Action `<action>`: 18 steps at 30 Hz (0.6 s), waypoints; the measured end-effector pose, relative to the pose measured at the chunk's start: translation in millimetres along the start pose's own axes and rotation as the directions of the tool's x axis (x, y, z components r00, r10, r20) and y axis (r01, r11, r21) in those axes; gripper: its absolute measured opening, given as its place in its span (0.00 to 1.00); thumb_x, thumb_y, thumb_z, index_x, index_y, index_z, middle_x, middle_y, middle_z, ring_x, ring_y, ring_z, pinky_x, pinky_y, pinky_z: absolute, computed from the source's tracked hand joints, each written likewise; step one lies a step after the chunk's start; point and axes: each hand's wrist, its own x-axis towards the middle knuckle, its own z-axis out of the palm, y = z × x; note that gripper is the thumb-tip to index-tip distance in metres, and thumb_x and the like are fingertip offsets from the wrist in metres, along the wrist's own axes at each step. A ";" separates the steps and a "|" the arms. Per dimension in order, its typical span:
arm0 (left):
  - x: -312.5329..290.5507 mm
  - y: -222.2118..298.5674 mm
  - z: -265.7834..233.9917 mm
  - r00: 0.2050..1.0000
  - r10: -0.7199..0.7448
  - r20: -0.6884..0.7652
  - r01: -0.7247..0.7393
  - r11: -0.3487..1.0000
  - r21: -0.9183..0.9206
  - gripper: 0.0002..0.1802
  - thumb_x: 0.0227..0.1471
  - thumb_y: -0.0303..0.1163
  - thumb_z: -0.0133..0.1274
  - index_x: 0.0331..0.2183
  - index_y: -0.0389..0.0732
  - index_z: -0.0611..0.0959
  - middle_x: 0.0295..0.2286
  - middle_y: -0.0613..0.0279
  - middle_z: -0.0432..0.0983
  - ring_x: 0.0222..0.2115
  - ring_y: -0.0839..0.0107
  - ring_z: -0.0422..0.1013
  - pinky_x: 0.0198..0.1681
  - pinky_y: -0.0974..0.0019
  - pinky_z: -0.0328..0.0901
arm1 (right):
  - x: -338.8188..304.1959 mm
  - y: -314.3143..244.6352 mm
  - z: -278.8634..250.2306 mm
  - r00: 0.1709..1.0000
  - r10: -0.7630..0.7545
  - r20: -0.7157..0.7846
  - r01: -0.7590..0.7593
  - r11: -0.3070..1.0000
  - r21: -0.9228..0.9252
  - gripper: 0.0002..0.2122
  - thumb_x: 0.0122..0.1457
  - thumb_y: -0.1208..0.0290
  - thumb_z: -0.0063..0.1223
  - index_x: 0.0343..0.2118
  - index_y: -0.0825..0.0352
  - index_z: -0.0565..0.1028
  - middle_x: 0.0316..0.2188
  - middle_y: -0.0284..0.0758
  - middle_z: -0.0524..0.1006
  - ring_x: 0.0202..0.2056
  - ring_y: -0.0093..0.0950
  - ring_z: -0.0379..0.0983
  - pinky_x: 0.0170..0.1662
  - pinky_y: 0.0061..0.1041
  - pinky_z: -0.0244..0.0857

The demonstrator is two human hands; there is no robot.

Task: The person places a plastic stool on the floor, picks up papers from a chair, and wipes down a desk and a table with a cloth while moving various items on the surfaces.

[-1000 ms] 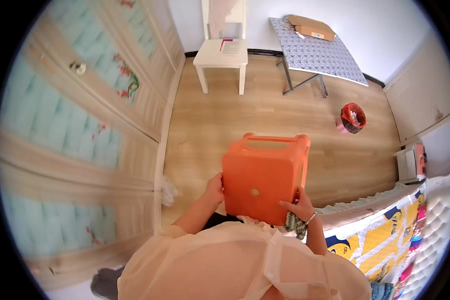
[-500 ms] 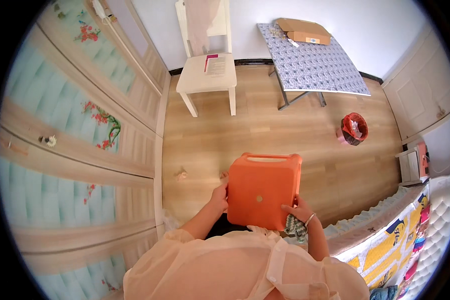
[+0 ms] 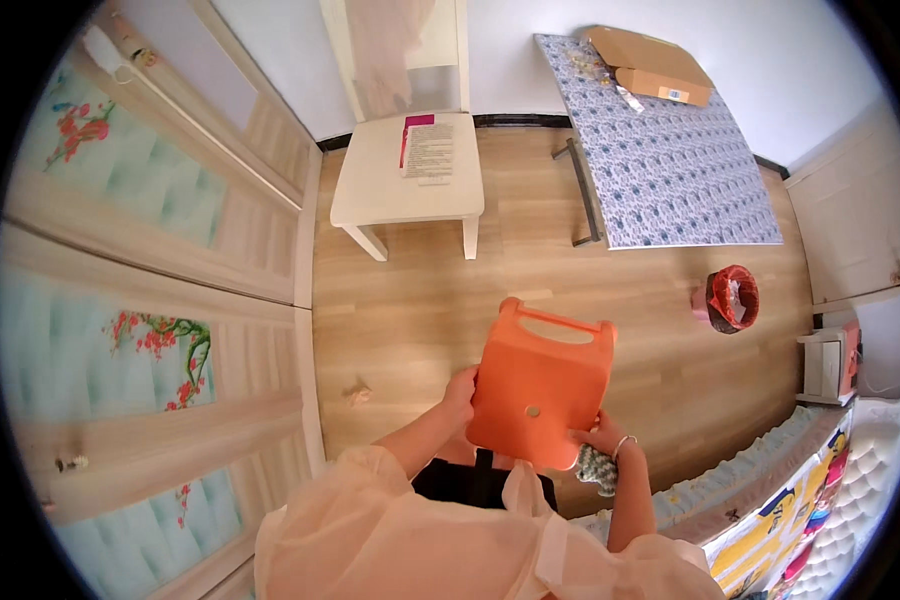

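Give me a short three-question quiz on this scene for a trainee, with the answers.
1. What do the left hand and the right hand both hold?
2. True or false: the waste bin stands on the white chair.
3. Which lies on the patterned table? A) a saucepan B) a cardboard box C) a pillow

Key:
1. An orange stool.
2. False; the waste bin stands on the floor.
3. B.

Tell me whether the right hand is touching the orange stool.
Touching: the head view shows the right hand at the orange stool's near right edge, thumb lying over the orange surface.
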 end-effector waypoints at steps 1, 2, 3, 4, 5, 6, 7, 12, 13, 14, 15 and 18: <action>24.8 11.0 1.4 0.999 0.007 0.038 -0.009 0.999 0.044 0.11 0.47 0.32 0.38 0.29 0.38 0.73 0.27 0.64 0.69 0.28 0.74 0.64 0.33 0.70 0.61 | 19.8 -9.9 -1.9 1.000 -0.017 -0.004 0.017 0.995 0.094 0.34 0.33 0.60 0.61 0.42 0.74 0.59 0.38 0.40 0.67 0.40 0.28 0.64 0.40 0.24 0.60; 47.7 20.8 3.3 0.997 0.013 0.076 -0.019 0.996 0.087 0.12 0.48 0.33 0.37 0.29 0.38 0.73 0.26 0.63 0.70 0.28 0.74 0.65 0.33 0.71 0.61 | 50.2 -4.1 -4.8 1.000 -0.009 0.007 0.008 0.995 0.095 0.34 0.33 0.60 0.61 0.42 0.74 0.59 0.38 0.40 0.67 0.40 0.28 0.64 0.40 0.24 0.60; 73.0 21.5 12.2 0.997 -0.009 0.073 0.002 0.996 0.086 0.12 0.48 0.33 0.37 0.29 0.38 0.73 0.26 0.63 0.70 0.28 0.74 0.65 0.33 0.71 0.61 | 85.1 16.9 -13.4 0.999 0.021 -0.042 -0.019 0.998 0.057 0.33 0.34 0.62 0.61 0.42 0.73 0.59 0.38 0.39 0.68 0.40 0.27 0.64 0.40 0.24 0.61; 95.6 23.6 17.5 0.998 0.023 0.052 -0.027 0.997 0.075 0.11 0.47 0.32 0.37 0.27 0.39 0.73 0.24 0.64 0.69 0.25 0.74 0.65 0.32 0.71 0.61 | 114.4 30.4 -17.7 0.996 0.042 -0.078 -0.041 0.999 0.019 0.32 0.34 0.64 0.62 0.42 0.73 0.59 0.38 0.39 0.68 0.40 0.27 0.64 0.40 0.24 0.61; 118.2 27.0 18.6 0.998 0.060 0.025 -0.062 0.996 0.063 0.10 0.46 0.31 0.37 0.25 0.39 0.73 0.21 0.65 0.68 0.22 0.74 0.64 0.30 0.71 0.61 | 138.2 29.8 -20.7 0.997 0.054 -0.060 -0.053 0.998 0.018 0.32 0.34 0.64 0.62 0.42 0.73 0.59 0.38 0.39 0.68 0.40 0.27 0.64 0.40 0.24 0.61; 144.2 29.2 19.7 0.999 0.050 0.012 -0.050 0.997 0.059 0.10 0.46 0.31 0.37 0.25 0.39 0.73 0.21 0.65 0.68 0.22 0.74 0.64 0.30 0.71 0.61 | 163.0 26.4 -27.1 0.999 0.040 0.031 -0.042 0.998 0.056 0.31 0.34 0.64 0.62 0.42 0.73 0.60 0.38 0.38 0.68 0.40 0.26 0.64 0.40 0.24 0.61; 170.2 33.3 18.0 0.996 0.090 -0.007 -0.089 0.993 0.073 0.10 0.46 0.31 0.37 0.25 0.39 0.73 0.22 0.65 0.68 0.23 0.74 0.64 0.30 0.71 0.61 | 187.8 21.6 -30.5 0.992 0.018 0.126 -0.030 0.995 0.095 0.31 0.34 0.65 0.62 0.42 0.72 0.61 0.38 0.38 0.68 0.39 0.26 0.65 0.40 0.23 0.61; 300.9 28.8 8.2 0.987 0.105 -0.120 -0.099 0.993 0.058 0.11 0.46 0.32 0.37 0.25 0.39 0.74 0.24 0.64 0.69 0.25 0.74 0.65 0.31 0.70 0.61 | 301.4 47.8 -38.4 0.992 0.036 0.118 -0.057 0.983 0.177 0.29 0.34 0.69 0.61 0.42 0.70 0.61 0.36 0.36 0.70 0.36 0.26 0.66 0.38 0.24 0.62; 326.0 26.7 1.0 0.985 0.119 -0.122 -0.111 0.991 0.076 0.10 0.46 0.32 0.38 0.26 0.39 0.74 0.25 0.63 0.69 0.26 0.73 0.65 0.31 0.70 0.61 | 322.3 54.9 -38.4 0.983 0.085 0.165 -0.115 0.976 0.184 0.29 0.33 0.68 0.61 0.41 0.71 0.63 0.37 0.37 0.69 0.37 0.26 0.66 0.38 0.24 0.62; 350.7 24.2 -6.6 0.983 0.133 -0.124 -0.122 0.988 0.093 0.11 0.46 0.32 0.38 0.27 0.39 0.74 0.25 0.63 0.69 0.27 0.73 0.65 0.32 0.70 0.61 | 344.9 61.7 -38.8 0.978 0.103 0.179 -0.136 0.973 0.184 0.29 0.33 0.68 0.61 0.41 0.71 0.63 0.37 0.37 0.69 0.37 0.26 0.66 0.38 0.24 0.62; 377.3 19.3 -8.3 0.985 0.105 -0.135 -0.094 0.992 0.089 0.11 0.46 0.32 0.38 0.27 0.39 0.74 0.25 0.63 0.69 0.27 0.73 0.65 0.32 0.70 0.61 | 367.8 66.7 -42.7 0.980 0.092 0.178 -0.122 0.978 0.166 0.28 0.35 0.67 0.60 0.41 0.71 0.62 0.34 0.36 0.70 0.34 0.25 0.67 0.37 0.23 0.62; 436.8 19.3 -19.7 0.972 0.143 -0.184 -0.125 0.987 0.105 0.11 0.46 0.33 0.38 0.29 0.39 0.73 0.27 0.63 0.69 0.28 0.73 0.65 0.32 0.70 0.61 | 423.8 75.5 -39.2 0.974 0.137 0.178 -0.160 0.979 0.122 0.27 0.36 0.65 0.59 0.41 0.71 0.62 0.32 0.35 0.71 0.32 0.24 0.68 0.35 0.23 0.62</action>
